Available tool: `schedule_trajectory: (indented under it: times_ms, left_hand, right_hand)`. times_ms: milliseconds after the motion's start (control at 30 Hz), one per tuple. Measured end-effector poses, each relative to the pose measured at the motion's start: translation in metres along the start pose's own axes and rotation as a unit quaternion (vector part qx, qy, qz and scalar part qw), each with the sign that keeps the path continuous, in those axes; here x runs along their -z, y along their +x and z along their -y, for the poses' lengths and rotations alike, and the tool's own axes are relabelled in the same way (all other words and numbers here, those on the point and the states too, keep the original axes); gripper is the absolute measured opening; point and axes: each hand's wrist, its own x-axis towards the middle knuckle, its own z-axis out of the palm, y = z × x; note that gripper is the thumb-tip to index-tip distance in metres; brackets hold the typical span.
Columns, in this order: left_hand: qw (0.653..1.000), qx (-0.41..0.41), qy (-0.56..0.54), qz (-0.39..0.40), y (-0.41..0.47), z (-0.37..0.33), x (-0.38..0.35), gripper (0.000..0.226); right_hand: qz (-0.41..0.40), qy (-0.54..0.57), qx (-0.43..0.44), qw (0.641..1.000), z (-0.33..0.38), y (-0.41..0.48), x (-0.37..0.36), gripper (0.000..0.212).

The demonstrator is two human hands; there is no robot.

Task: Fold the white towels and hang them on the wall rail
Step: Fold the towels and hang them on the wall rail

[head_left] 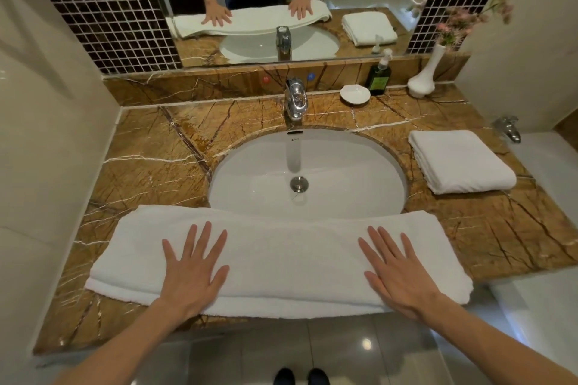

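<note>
My fingers (pixel 205 237) lay straight and spread, gripping nothing. Both palms pressed flat, left hand (pixel 194 269) and right hand (pixel 398 275), on the long white terry towel (pixel 281 262), which was folded into a band. It lay across the brown veined marble counter (pixel 150 150) in front of the oval white sink basin (pixel 256 178), its far edge overlapping the basin's rim. I judged the flat press was meant to smooth the fold before halving it. A second white towel, folded square (pixel 459 162), sat right of the basin. No wall rail was in view.
</note>
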Motion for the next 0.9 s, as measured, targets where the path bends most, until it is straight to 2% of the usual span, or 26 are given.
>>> schedule_trajectory:
  times_ms: [300,467,733,900]
  left_hand:
    - [0.999,0.052,-0.001,0.01,-0.002,0.001,-0.002,0.064]
    - [0.996,0.082,-0.006,0.028,-0.007,0.008,0.0,0.063]
    - [0.999,0.012,0.004,0.038,-0.004,0.012,0.009,0.065]
    - [0.997,-0.066,-0.025,-0.006,0.03,-0.019,0.047,0.067]
  right_hand:
    - [-0.02,-0.02,0.046,0.999,-0.012,0.024,0.0,0.059]
    - [-0.024,-0.011,0.042,0.999,-0.003,0.038,0.004,0.059]
    - [0.035,-0.002,0.023,0.999,-0.004,0.036,0.018,0.06]
    - [0.06,0.0,-0.004,0.998,-0.017,0.042,0.048,0.066]
